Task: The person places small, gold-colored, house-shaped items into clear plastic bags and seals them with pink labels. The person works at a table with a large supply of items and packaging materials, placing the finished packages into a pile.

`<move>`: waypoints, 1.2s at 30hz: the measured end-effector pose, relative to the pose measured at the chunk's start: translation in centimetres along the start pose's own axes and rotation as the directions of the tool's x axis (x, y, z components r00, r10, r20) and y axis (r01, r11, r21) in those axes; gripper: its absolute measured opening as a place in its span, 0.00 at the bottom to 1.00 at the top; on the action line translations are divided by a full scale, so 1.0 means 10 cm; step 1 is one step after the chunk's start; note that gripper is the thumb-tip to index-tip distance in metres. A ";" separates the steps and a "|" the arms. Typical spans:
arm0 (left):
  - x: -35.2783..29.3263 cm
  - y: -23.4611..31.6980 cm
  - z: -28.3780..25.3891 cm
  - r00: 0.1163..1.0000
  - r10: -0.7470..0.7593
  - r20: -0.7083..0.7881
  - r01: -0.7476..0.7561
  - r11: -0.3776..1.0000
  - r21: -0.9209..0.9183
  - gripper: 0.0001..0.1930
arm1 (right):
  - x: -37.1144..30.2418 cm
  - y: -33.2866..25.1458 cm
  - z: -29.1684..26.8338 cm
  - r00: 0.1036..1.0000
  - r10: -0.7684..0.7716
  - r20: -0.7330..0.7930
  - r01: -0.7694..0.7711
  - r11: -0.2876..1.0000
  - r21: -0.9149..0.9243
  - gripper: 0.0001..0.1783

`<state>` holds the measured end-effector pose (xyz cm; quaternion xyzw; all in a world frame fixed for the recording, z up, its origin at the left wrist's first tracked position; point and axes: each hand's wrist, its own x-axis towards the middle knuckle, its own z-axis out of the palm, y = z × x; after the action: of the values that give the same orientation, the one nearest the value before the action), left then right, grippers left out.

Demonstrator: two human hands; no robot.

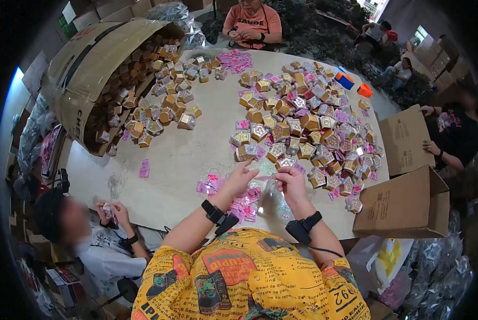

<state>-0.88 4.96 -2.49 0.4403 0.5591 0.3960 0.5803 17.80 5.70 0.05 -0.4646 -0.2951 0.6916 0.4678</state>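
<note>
Over the near part of the table, my left hand (pixel 239 180) and my right hand (pixel 291 184) are close together, fingers bent in a pinch. A thin pale pink strip (pixel 264 177), too small to make out fully, spans the space between their fingertips. Below and around my left hand lie bright pink tags (pixel 245 205). A crumpled clear plastic bag (pixel 273 200) appears to lie beneath my right hand. Just beyond my hands spreads a large heap of gold, pentagon-shaped boxes (pixel 303 122), many in clear wrap, with pink tags among them.
A big carton (pixel 84 80) lies tipped at the left, spilling similar boxes (pixel 167 109) onto the table (pixel 207 138). Orange and blue tape dispensers (pixel 344 80) stand far right. An open carton (pixel 404 205) is at the right edge. Other people work left, across and right.
</note>
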 end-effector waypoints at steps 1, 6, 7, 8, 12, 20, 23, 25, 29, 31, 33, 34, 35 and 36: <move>-0.05 0.02 0.05 0.974 0.201 -0.102 -0.173 0.957 0.233 0.17 | 0.01 0.00 0.00 1.000 0.004 -0.011 -0.004 1.000 0.006 0.06; -0.30 0.46 0.11 0.699 0.681 0.219 -0.681 0.540 0.494 0.11 | 0.01 0.01 -0.02 0.998 -0.017 -0.056 0.017 1.000 0.002 0.07; -0.30 0.46 0.13 0.661 0.712 0.236 -0.705 0.481 0.522 0.10 | 0.01 0.01 -0.02 0.998 -0.014 -0.062 0.013 1.000 -0.017 0.07; -0.31 0.46 0.14 0.621 0.741 0.255 -0.725 0.420 0.546 0.09 | 0.01 0.01 -0.01 0.998 -0.012 -0.069 0.009 0.999 -0.036 0.07; -0.29 0.45 0.18 0.667 0.728 0.160 -0.676 0.501 0.540 0.05 | 0.01 0.01 0.00 0.999 -0.046 -0.009 0.045 0.998 -0.047 0.09; -0.25 0.39 0.15 0.864 0.503 -0.037 -0.476 0.837 0.270 0.04 | -0.07 0.18 0.03 0.988 0.075 0.137 -0.094 0.986 0.141 0.09; -0.25 0.34 0.11 0.847 0.528 0.055 -0.508 0.774 0.378 0.05 | -0.02 0.28 -0.02 0.988 0.048 0.145 -0.066 0.991 0.117 0.06; -0.22 0.34 0.00 0.743 0.611 0.273 -0.647 0.553 0.524 0.07 | -0.08 0.13 0.04 0.971 0.112 0.209 -0.123 0.992 0.039 0.05; -0.23 0.47 -0.10 0.606 0.625 0.493 -0.746 0.230 0.625 0.14 | 0.03 0.20 -0.09 0.946 0.206 0.248 -0.161 0.968 -0.193 0.05; -0.22 0.52 -0.12 0.540 0.620 0.569 -0.766 0.082 0.638 0.16 | 0.02 0.16 -0.05 0.929 0.259 0.264 -0.189 0.946 -0.265 0.05; -0.15 0.47 -0.16 0.532 0.594 0.604 -0.771 0.046 0.635 0.09 | 0.05 0.12 -0.02 0.915 0.308 0.260 -0.206 0.912 -0.354 0.04; -0.13 0.47 -0.18 0.546 0.558 0.625 -0.763 0.024 0.646 0.07 | 0.09 0.14 -0.03 0.913 0.309 0.268 -0.200 0.909 -0.367 0.05; -0.10 0.47 -0.20 0.561 0.521 0.643 -0.754 0.002 0.657 0.05 | 0.11 0.13 -0.03 0.918 0.281 0.280 -0.147 0.897 -0.417 0.04; -0.08 0.44 -0.21 0.535 0.580 0.614 -0.749 -0.011 0.663 0.04 | 0.13 0.11 0.01 0.917 0.261 0.301 -0.097 0.879 -0.466 0.04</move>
<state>-2.85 5.64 1.97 0.9117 0.3442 0.2223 0.0290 17.17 6.50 -1.32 -0.4516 -0.4789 0.7194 0.2219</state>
